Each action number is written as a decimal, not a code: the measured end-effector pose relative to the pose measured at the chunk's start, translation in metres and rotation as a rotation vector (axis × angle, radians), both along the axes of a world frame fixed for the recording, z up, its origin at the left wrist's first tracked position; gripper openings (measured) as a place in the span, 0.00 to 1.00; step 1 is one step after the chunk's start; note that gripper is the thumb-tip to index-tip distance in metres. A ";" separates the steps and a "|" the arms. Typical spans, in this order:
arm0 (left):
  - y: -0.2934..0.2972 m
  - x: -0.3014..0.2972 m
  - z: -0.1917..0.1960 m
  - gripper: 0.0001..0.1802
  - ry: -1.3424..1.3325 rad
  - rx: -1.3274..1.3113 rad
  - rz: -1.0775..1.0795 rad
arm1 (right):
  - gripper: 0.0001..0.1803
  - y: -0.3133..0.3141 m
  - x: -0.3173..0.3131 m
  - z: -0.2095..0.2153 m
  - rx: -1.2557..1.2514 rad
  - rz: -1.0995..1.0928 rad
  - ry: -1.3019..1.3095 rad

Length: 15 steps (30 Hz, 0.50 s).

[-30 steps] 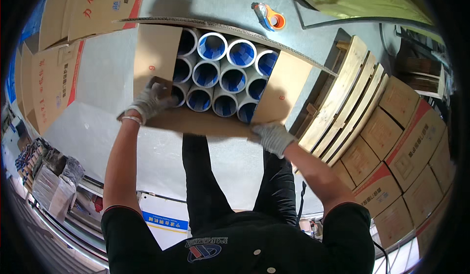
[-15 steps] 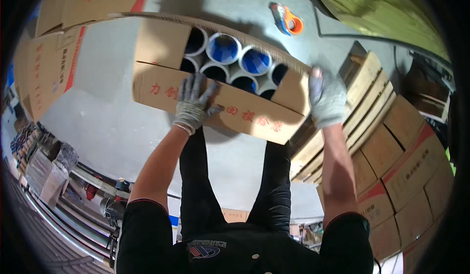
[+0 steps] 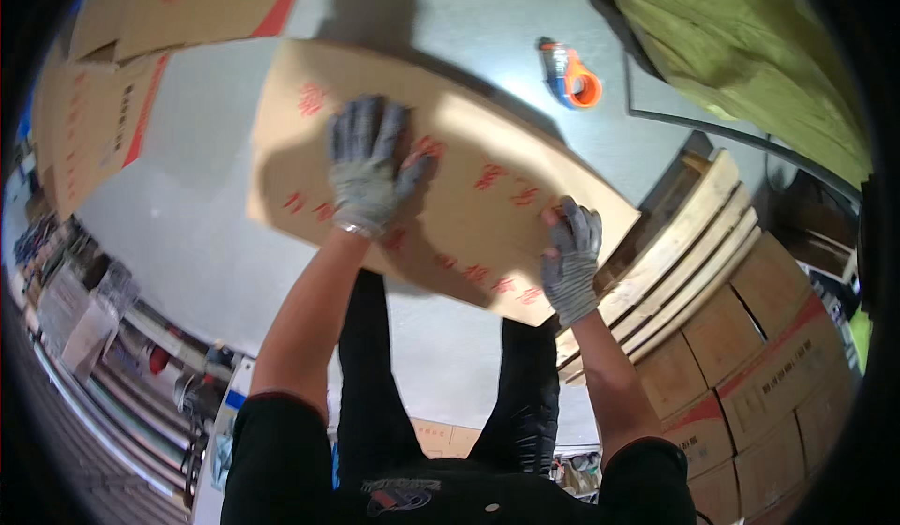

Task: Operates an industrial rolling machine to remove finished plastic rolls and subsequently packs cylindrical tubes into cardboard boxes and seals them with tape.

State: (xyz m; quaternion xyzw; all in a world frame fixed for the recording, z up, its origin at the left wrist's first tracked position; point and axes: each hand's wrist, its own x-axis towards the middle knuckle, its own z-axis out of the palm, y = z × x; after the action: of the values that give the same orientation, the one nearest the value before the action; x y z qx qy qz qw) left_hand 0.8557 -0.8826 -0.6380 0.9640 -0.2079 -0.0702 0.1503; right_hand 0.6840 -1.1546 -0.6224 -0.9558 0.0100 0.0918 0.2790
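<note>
A brown cardboard box stands in front of me with its top flaps folded down, red characters printed across them. What lies inside is now hidden. My left hand, in a grey knitted glove with darker fingers, rests flat on the lid left of its middle, fingers stretched out. My right hand, gloved alike, lies at the near right part of the lid by the box's edge, its fingers partly bent and apart. On the floor beyond the box is an orange and blue tape dispenser.
A wooden pallet stands at the right beside stacked cardboard boxes. More cartons are at the far left. A yellow-green cover hangs at the far right. Machine rails run along the lower left.
Both top flaps have come down over the white tubes with blue insides. My left hand has moved up onto the lid; my right has come nearer and left from the far flap's corner.
</note>
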 end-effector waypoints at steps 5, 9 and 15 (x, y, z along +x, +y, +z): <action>0.021 -0.006 -0.011 0.36 -0.096 0.036 -0.016 | 0.20 -0.081 0.122 -0.068 -0.026 -0.490 0.108; 0.021 -0.005 -0.017 0.37 -0.101 0.129 -0.046 | 0.33 -0.084 0.197 -0.177 -0.156 -0.285 0.623; 0.057 0.003 0.001 0.36 0.004 0.204 -0.051 | 0.48 -0.021 0.202 -0.310 0.168 -0.491 0.623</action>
State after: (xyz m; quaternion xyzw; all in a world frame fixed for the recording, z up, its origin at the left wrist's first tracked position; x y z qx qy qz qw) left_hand 0.8584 -0.8260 -0.6367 0.9686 -0.2238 -0.0966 0.0499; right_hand 0.8864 -1.1759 -0.9325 -0.8255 0.3145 0.3082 0.3532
